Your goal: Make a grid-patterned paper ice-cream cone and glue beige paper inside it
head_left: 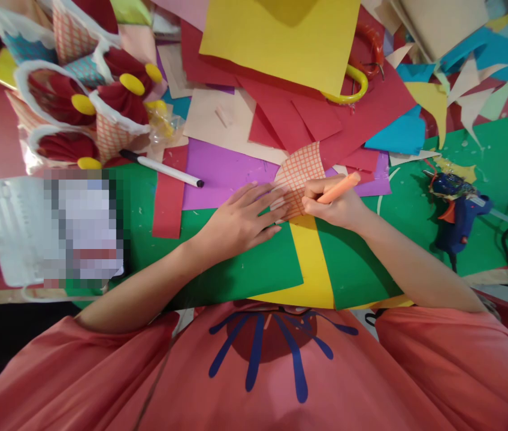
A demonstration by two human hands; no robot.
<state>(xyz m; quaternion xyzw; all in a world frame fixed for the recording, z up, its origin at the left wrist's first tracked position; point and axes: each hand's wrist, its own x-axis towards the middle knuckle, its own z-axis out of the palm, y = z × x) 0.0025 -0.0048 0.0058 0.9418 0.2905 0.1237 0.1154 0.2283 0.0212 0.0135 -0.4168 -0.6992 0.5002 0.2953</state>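
A cream paper piece with an orange crosshatch grid, curved along its upper left edge, lies in front of me on the sheets. My left hand rests flat on its left side, fingers stretched out and slightly apart. In my right hand is an orange marker, gripped like a pen, its tip at the paper's right part and hidden behind my fingers. Beneath the piece are purple paper and green sheets, with a yellow strip running toward me.
Finished paper cones with red filling and white rims stand at the far left. A white marker and a phone lie left. A blue glue gun sits right. Yellow-handled scissors lie among scraps at the back.
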